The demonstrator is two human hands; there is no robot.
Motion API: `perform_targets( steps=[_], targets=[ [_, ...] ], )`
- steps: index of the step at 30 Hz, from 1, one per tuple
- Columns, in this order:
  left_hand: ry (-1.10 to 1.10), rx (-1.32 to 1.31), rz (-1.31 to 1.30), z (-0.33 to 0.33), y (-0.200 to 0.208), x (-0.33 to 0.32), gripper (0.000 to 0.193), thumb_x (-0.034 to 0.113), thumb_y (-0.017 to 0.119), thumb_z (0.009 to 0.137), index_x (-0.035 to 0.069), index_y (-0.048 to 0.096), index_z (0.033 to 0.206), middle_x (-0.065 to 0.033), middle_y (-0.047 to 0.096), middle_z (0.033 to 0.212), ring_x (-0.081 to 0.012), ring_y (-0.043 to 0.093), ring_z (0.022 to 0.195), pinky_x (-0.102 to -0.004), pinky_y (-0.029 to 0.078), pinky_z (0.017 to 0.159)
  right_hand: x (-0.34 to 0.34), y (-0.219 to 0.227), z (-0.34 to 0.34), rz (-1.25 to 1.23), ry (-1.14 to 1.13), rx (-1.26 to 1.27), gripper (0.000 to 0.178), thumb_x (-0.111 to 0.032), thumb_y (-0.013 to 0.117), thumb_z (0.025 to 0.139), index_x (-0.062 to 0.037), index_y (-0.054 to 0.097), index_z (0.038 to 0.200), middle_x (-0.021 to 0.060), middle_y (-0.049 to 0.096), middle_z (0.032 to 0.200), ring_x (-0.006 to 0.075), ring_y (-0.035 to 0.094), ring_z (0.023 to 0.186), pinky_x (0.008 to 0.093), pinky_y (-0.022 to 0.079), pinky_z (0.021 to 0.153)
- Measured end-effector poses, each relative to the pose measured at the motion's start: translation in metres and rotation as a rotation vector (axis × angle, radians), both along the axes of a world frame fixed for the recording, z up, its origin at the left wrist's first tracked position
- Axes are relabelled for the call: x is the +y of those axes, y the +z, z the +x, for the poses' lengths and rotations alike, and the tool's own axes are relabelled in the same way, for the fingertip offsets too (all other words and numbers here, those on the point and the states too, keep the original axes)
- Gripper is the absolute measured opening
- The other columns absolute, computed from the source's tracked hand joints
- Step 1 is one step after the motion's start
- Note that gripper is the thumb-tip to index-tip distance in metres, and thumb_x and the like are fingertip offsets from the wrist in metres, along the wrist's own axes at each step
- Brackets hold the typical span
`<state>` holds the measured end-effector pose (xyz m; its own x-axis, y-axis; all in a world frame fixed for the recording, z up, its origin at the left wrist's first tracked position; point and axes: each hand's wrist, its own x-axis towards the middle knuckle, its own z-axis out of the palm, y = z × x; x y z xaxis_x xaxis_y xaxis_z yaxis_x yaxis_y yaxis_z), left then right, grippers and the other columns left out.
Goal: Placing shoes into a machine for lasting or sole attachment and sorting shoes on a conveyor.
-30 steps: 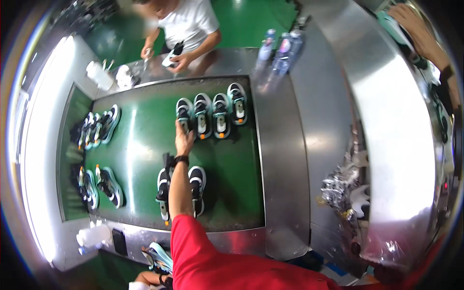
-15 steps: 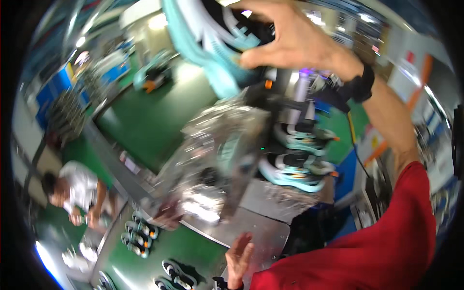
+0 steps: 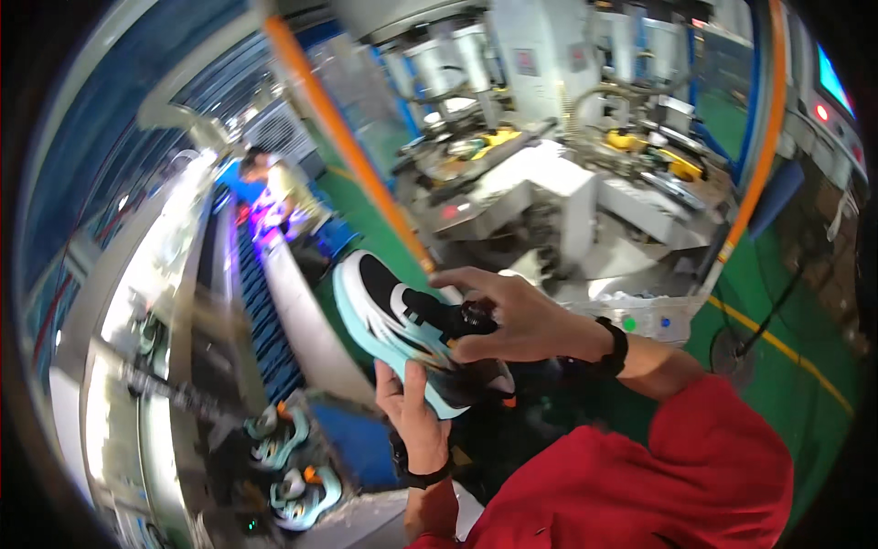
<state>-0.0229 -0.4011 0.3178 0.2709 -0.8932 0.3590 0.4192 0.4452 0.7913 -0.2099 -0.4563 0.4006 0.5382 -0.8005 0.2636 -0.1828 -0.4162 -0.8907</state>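
A sneaker (image 3: 370, 306) with a mint-green sole and a black and white upper is in front of me, toe pointing up and left. My right hand (image 3: 521, 320) grips it near the ankle opening, thumb and fingers closed around the dark upper. From below, my left hand (image 3: 416, 421) holds the edge of the sole with its thumb and fingers. The palm-side part of the right grip is hidden. Both wrists carry black bands.
Ahead stands a machine (image 3: 576, 183) with metal arms between orange posts (image 3: 347, 137). More sneakers (image 3: 306, 497) rest at lower left, beside a long conveyor (image 3: 265, 311). A co-worker (image 3: 283, 192) is at its far end. A stand with a round base (image 3: 733, 355) is on the right.
My view has turned from the table toward the machine. The sneaker has come down from high up to chest level. My left hand, earlier apart from it with fingers spread, now holds its sole.
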Motion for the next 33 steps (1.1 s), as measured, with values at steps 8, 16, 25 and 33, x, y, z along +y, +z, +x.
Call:
perform_targets(
  steps=[8,16,25,33],
  targets=[
    [-0.536,-0.445,0.222,-0.265,-0.029,-0.140,0.048,0.023,0.053,0.099,-0.003,0.044,0.138,-0.0098,0.061,0.120,-0.0165,0.058,0.107,-0.0288,0.044,0.094,-0.044,-0.130,-0.242,0.222,-0.874,-0.459,0.063,-0.007,0.076,0.064,-0.0024,0.056,0.123,0.0051,0.062,0.110,0.0142,0.056,0.104,0.0293,0.044,0.094],
    [-0.482,-1.007,0.344,-0.444,-0.121,-0.365,0.069,0.047,0.068,0.083,-0.010,0.051,0.118,-0.0315,0.062,0.113,-0.0371,0.062,0.109,-0.0389,0.048,0.090,-0.055,-0.156,-0.415,0.025,-1.340,-0.440,0.062,-0.014,0.076,0.065,-0.0003,0.056,0.123,0.0074,0.061,0.112,0.0167,0.058,0.101,0.0309,0.045,0.094],
    [0.047,-1.332,0.537,-0.516,-0.193,-0.498,0.076,0.024,0.073,0.077,-0.013,0.031,0.128,-0.0357,0.054,0.120,-0.0459,0.059,0.106,-0.0482,0.047,0.095,-0.045,-0.130,-0.476,0.021,-1.619,-0.170,0.058,-0.014,0.069,0.069,0.0028,0.054,0.123,0.0071,0.060,0.107,0.0164,0.057,0.095,0.0294,0.046,0.089],
    [-0.504,-0.271,0.637,-0.409,-0.135,-0.455,0.021,0.004,0.076,0.070,-0.005,0.064,0.084,-0.0083,0.067,0.085,-0.0178,0.064,0.073,-0.0330,0.051,0.064,-0.237,-0.072,-0.542,0.020,-1.305,0.207,0.043,-0.015,0.071,0.071,0.0026,0.062,0.108,0.0092,0.066,0.092,0.0153,0.061,0.082,0.0276,0.049,0.075]
  ],
)
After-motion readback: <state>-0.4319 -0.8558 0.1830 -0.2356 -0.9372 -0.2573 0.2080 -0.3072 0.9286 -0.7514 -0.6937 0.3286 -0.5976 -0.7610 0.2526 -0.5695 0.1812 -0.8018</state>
